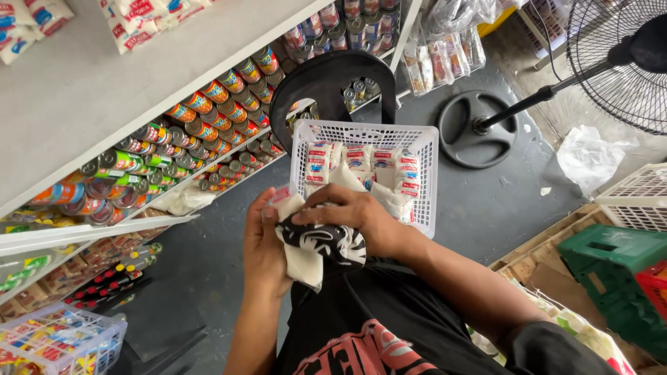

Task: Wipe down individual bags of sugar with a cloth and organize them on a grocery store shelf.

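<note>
Head view looks down on both hands working a white packet (303, 260) with a black-and-white patterned cloth (333, 242), held in front of the body just near of a white basket (424, 182). Left hand (264, 246) cups the packet from the left, its fingers curled around the edge. Right hand (354, 212) lies over the cloth and packet top, fingers clenched down on the cloth. Judging by this, the wiping of this one packet is under way, not finished. The basket, perched on a black stool (332, 76), is stocked with like packets (361, 163) standing in rows, so much seems left to handle. The packet is soft, pale and pillow-like, its lower corner hanging below the cloth. Cans (208, 118) line the shelf (76, 97) at left; a fan (618, 55) stands far right.
</note>
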